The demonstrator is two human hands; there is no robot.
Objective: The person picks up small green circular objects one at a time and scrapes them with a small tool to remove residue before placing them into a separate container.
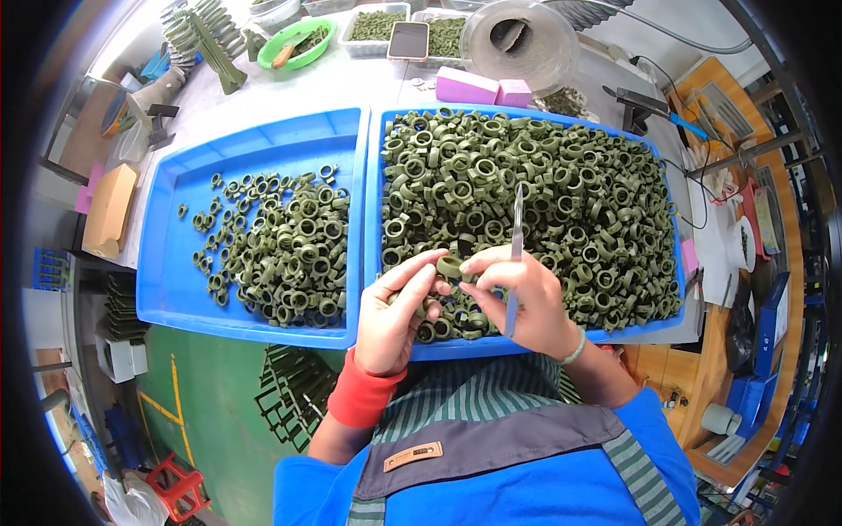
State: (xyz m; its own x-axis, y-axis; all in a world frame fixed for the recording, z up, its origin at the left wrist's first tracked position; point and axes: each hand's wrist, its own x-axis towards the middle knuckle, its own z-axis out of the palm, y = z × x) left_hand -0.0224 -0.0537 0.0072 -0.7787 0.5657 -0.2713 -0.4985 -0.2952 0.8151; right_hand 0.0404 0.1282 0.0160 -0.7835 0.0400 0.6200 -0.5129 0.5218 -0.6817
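Between the fingertips of both hands, over the near edge of the right blue tray, is a green ring-shaped part. My left hand touches its left side and has more green pieces curled in its fingers. Finger and thumb of my right hand pinch the ring's right side; the same hand also holds a slim translucent pen-like tool, its pointed tip away from me. Heaped green rings fill the right tray. A smaller pile of green rings lies in the left blue tray.
Behind the trays stand a green bowl with a wooden-handled tool, a phone on tubs of green pieces, pink blocks and a clear round container. An open cardboard box is at the left, a knife-like tool at the right.
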